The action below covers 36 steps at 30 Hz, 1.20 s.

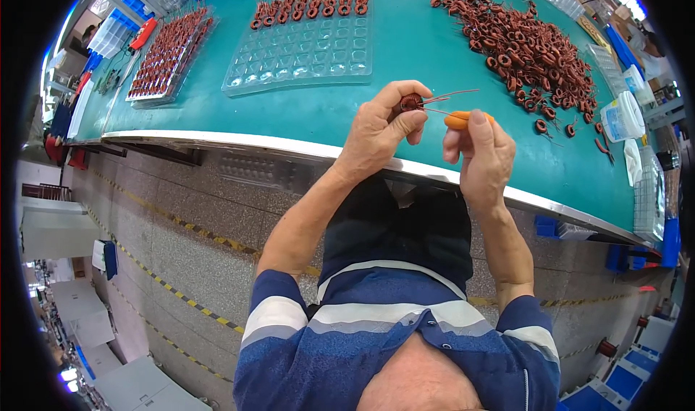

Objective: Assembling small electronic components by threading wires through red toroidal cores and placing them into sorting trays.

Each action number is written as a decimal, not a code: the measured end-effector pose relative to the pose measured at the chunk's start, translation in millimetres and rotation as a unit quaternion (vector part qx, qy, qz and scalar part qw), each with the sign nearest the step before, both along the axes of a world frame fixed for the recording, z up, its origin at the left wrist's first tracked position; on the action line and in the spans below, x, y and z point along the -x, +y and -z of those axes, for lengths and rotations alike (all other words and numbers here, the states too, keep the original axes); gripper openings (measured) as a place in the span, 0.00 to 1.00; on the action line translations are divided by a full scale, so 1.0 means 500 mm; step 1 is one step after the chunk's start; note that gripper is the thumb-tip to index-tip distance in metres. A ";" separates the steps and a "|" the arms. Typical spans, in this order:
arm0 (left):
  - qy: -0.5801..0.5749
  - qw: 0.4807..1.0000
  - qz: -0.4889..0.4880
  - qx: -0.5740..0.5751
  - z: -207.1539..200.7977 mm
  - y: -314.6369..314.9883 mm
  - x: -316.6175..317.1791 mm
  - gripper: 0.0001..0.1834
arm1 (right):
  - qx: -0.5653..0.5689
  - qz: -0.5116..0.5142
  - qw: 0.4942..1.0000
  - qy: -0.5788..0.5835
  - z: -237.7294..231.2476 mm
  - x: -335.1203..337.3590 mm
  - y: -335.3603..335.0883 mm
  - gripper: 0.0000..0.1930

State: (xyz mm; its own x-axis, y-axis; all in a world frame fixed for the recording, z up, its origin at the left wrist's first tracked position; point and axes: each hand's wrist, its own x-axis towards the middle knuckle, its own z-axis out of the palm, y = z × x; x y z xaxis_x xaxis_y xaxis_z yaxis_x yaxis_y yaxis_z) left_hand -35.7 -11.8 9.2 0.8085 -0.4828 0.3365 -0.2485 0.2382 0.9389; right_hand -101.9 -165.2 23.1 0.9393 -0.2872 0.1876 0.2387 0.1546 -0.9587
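Pinched between the fingers of my left hand (376,132) is a reddish-brown wire-wound ring coil (412,103). Its thin wire leads stick out to the right. My right hand (483,154) grips a small orange-handled tool (457,120), whose thin tip reaches left to the coil's leads; its exact kind is hard to make out. Both hands are above the table's near edge. Ahead of them lies a clear plastic tray (300,53) with rows of round pockets, its far rows filled with upright coils (311,7).
A big heap of loose coils (532,45) covers the table's right side. Another filled tray (170,53) stands at the left. Red-handled pliers (603,147) lie near a white tub (622,116) at the right. The green table (413,49) has a pale front edge.
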 end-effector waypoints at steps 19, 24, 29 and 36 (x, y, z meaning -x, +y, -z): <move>0.072 0.997 0.011 -0.021 0.041 0.017 -0.004 0.23 | -0.024 -0.056 0.997 0.038 0.055 -0.032 -0.026 0.16; 0.018 0.998 0.021 -0.053 0.019 0.018 0.004 0.22 | -0.047 -0.059 0.994 0.078 0.049 -0.033 -0.037 0.15; 0.072 0.997 0.016 -0.030 0.025 0.017 0.002 0.18 | -0.019 -0.065 0.996 0.059 0.052 -0.036 -0.023 0.14; 0.145 0.988 -0.054 -0.008 0.018 -0.001 0.013 0.14 | 0.048 0.059 0.997 0.010 0.051 -0.038 -0.021 0.18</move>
